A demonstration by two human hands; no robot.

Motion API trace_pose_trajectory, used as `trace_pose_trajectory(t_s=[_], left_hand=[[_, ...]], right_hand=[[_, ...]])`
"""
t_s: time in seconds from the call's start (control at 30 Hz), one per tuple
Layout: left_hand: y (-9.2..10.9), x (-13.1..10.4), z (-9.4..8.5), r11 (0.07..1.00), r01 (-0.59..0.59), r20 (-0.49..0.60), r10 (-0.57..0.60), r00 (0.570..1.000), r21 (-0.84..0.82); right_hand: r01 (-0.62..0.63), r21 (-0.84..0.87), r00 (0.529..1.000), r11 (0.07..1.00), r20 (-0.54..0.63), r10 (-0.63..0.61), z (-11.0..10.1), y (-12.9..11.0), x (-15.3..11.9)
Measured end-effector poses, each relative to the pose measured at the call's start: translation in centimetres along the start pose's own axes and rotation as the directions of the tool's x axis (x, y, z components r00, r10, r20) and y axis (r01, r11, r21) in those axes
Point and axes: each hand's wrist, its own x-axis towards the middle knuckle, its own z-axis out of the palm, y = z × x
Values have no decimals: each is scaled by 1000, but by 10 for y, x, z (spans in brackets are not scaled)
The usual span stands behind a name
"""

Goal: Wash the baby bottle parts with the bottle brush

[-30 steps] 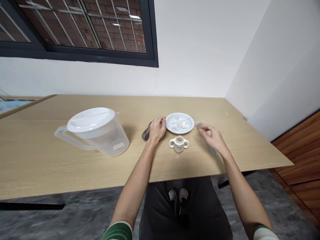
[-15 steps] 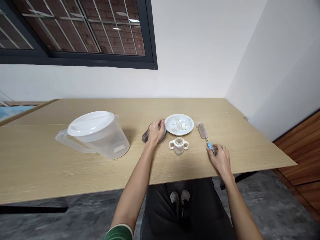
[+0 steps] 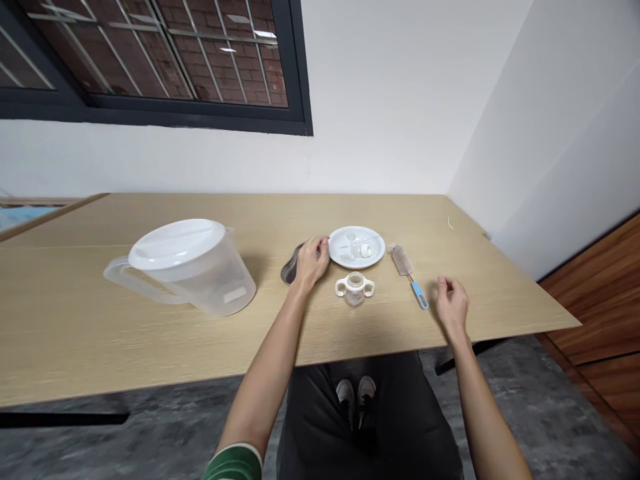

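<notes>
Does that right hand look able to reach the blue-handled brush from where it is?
Very likely yes: the right hand is close beside the blue-handled brush, with nothing visible standing between them.

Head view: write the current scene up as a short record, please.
left hand: over curved dark-grey tray, contact unclear
right hand: loosely curled, right of blue-handled bristle brush, not touching it
centre: white oval plate holding small white and clear pieces
front: clear cup with two white handles
left: translucent plastic jug with white lid
</notes>
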Motion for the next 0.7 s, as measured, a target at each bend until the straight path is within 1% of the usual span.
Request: trace_pose_trajectory(t_s=[0.1, 0.13, 0.17, 0.23, 0.27, 0.3, 0.33, 0.37, 0.4, 0.43, 0.47, 0.5, 0.53, 0.57, 0.6, 0.63, 0.67, 0.7], left_hand=[[6, -1, 1, 998, -49, 17, 50, 999, -25], [11, 0, -1, 996, -77, 14, 77, 997, -38], [18, 0, -4, 992, -116, 9, 117, 993, -51], [36, 0, -19, 969, -238, -25, 237, 971, -67], [48, 0, -32, 946, -319, -43, 317, 948, -57], [60, 0, -48, 914, -404, -90, 400, 912, -28], [71, -1, -68, 886, -462, -153, 463, 873, 41], [81, -2, -90, 862, -483, -212, 506, 836, 152], [88, -4, -116, 838, -470, -297, 539, 788, 277], [91, -5, -142, 823, -423, -431, 561, 707, 378], [91, -7, -170, 870, -288, -558, 480, 676, 399], [86, -9, -196, 920, -160, -672, 374, 639, 359], [76, -11, -222, 954, -63, -747, 269, 608, 292], [62, -13, -244, 974, 1, -746, 172, 643, 226], [45, -15, -264, 984, 67, -738, 77, 670, 163], [27, -18, -280, 980, 152, -733, -9, 680, 128], [8, -21, -292, 960, 253, -740, -85, 667, 118], [-11, -25, -300, 925, 365, -702, -189, 687, 108]], right_hand=[[-133, 71, 991, 989, 22, 132, -1, 13, 7], [-158, 88, 987, 984, 33, 156, -2, 15, 7], [-159, 93, 987, 983, 36, 156, -4, 15, 7], [-88, 52, 996, 995, 4, 88, -11, 10, 3], [-27, 17, 999, 999, -27, 28, -16, 6, 1], [44, -20, 997, 999, -65, -45, -24, 2, -4], [111, -47, 986, 993, -117, -116, -33, -1, -9], [168, -56, 970, 984, -169, -176, -42, -4, -16], [209, -52, 951, 976, -224, -216, -53, -5, -24], [219, -51, 929, 974, -295, -224, -63, -3, -34], [195, -56, 906, 979, -372, -202, -72, 2, -45], [134, -58, 869, 989, -472, -145, -80, 10, -58], [60, -34, 834, 998, -548, -69, -86, 20, -71], [-23, 39, 783, 999, -621, 42, -89, 33, -85], [-90, 134, 717, 987, -679, 158, -90, 47, -99], [-130, 236, 686, 963, -679, 259, -89, 61, -112], [-167, 327, 683, 930, -642, 349, -86, 74, -125], [-230, 381, 679, 896, -597, 428, -82, 86, -136]])
